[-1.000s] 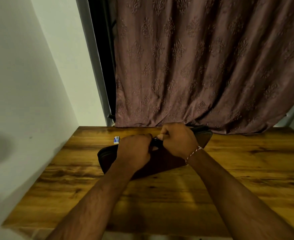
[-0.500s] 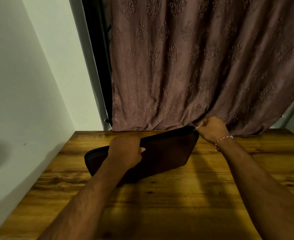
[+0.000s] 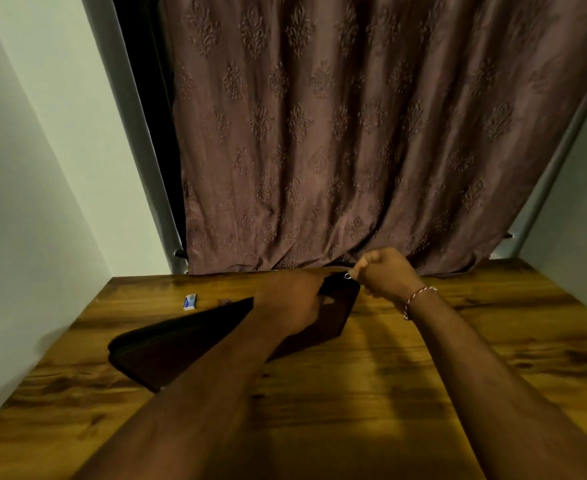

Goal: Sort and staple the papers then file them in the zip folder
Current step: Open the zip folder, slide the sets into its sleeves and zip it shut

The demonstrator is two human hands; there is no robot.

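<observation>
The folder (image 3: pixel 188 344) lies left of centre on the desk (image 3: pixel 423 393). The left hand (image 3: pixel 288 306) curls its fingers round the far edge; the right hand (image 3: pixel 384 275) pinches the zip pull (image 3: pixel 347 276) at the far right corner. A hard tug could jam the zip or skid the folder.

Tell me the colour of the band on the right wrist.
The thread band is red and white, twisted together; the head view shows it best.
</observation>
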